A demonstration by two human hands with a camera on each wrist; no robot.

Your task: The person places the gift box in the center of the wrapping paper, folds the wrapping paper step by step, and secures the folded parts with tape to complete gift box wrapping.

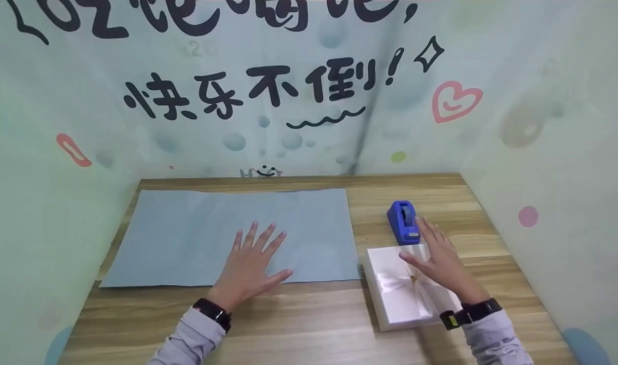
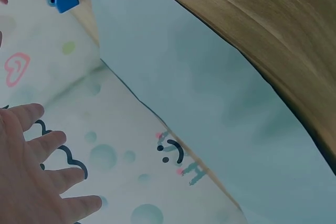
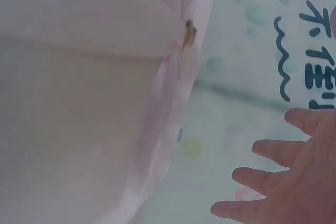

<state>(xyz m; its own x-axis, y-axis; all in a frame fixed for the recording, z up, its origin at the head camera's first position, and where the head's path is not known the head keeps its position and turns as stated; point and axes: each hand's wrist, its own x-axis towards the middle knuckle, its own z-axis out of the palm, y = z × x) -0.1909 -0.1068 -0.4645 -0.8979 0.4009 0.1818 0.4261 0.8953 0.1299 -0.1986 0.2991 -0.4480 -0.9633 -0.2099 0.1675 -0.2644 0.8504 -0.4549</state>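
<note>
- Well, the blue-gray sheet (image 1: 177, 238) lies flat on the table (image 1: 288, 329), its long axis running left to right; the left hand (image 1: 248, 268) is nearer to it, over its near edge.
- The white box (image 1: 395, 299) sits just beyond the sheet's right end, toward the person, its top partly under the right hand (image 1: 438, 258), which is clearly the nearer one. That hand and wrist hide its right side, so I can't be sure of its long axis.
- Both hands have fingers spread wide and grip nothing; whether either one touches what lies beneath, I cannot tell.
- The blue tape dispenser (image 1: 402, 223) stands behind the box, right beside the right fingertips; contact is unclear.
- The little gold piece (image 1: 414, 279) marks the ribbon's middle, hazy in the right wrist view.
</note>
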